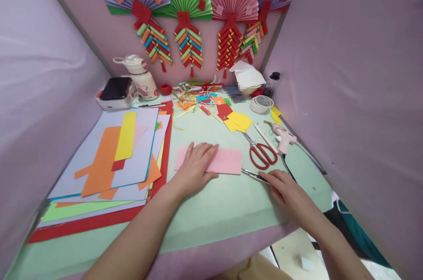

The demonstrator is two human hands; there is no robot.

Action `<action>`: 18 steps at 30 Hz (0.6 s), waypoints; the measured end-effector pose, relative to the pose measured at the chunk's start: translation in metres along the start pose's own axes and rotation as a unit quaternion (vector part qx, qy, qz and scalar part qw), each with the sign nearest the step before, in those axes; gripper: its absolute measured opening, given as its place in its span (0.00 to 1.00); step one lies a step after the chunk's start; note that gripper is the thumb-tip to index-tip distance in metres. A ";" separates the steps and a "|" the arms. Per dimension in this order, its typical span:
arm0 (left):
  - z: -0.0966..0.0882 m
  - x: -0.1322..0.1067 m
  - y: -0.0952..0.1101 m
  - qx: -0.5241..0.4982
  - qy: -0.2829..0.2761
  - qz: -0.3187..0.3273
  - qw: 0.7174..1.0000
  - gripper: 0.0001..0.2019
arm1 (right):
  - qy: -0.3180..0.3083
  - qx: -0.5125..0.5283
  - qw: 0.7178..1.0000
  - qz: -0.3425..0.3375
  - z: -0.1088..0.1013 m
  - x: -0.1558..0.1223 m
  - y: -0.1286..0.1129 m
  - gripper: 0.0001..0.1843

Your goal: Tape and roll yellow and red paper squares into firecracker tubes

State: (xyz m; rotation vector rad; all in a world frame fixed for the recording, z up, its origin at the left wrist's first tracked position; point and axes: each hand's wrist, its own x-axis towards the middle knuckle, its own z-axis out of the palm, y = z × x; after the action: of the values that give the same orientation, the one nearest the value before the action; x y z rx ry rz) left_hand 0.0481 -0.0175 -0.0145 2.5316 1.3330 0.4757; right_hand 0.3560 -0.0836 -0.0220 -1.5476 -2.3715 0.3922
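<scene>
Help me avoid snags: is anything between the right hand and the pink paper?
Only the slim tool in the right hand, its tip beside the pink paper. The red-handled scissors lie behind, outside that gap.

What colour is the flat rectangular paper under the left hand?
The flat rectangular paper is pink, as the head view shows.

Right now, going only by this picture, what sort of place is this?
Probably a papercraft table: coloured paper is piled at the left, scissors and a glue gun lie at the right, and pleated fans hang at the back.
</scene>
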 end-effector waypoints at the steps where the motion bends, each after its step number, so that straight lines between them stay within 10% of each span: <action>1: 0.000 0.000 0.000 0.011 -0.015 -0.001 1.000 0.33 | -0.005 0.002 1.000 -0.002 -0.001 -0.001 -0.001 0.25; 18: 0.010 0.020 -0.001 0.035 -0.175 0.137 0.974 0.42 | -0.013 0.011 1.000 -0.001 0.000 0.000 -0.004 0.20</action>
State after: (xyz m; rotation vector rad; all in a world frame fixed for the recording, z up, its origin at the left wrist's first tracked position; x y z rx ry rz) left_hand 0.0620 -0.0009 -0.0207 2.7068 0.8948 0.0209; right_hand 0.3527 -0.0851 -0.0207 -1.5383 -2.3802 0.4383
